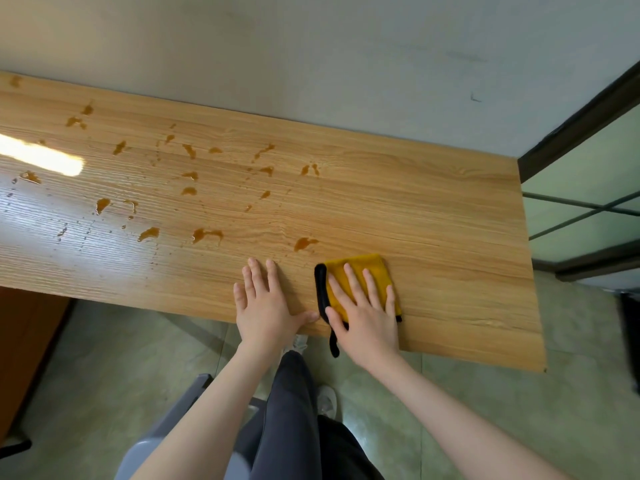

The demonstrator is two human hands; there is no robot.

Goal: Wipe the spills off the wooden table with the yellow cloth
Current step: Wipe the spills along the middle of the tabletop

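Yellow cloth (360, 271), folded into a rough square with a black edge along its left side, lies flat on the wooden table (433, 216) close to the near edge and right of centre. The right hand (363, 311) rests on top of it, palm down, fingers straight and spread, pressing the cloth to the surface rather than curling round it; the thumb lies over the black edge. Most of the cloth's near half is covered by the hand, while its far edge and right side show beyond the fingertips. A black loop or strip (334, 344) from the cloth hangs over the table's near edge below the thumb. The left hand (265, 306) lies flat on bare wood just beside the cloth, fingers straight and together, holding nothing, the thumb tip near the cloth's black edge. Brown spills (204, 233) are scattered across the left and middle of the table; the nearest spot (304, 243) sits just beyond the cloth's far left corner, not touching it. A bright glare strip (41, 157) crosses the far left of the surface. The table's far edge meets a pale wall (311, 53). Below the near edge, the person's dark trousers (291, 410), pale shoes (327, 398) and a green tiled floor (485, 393) are visible.
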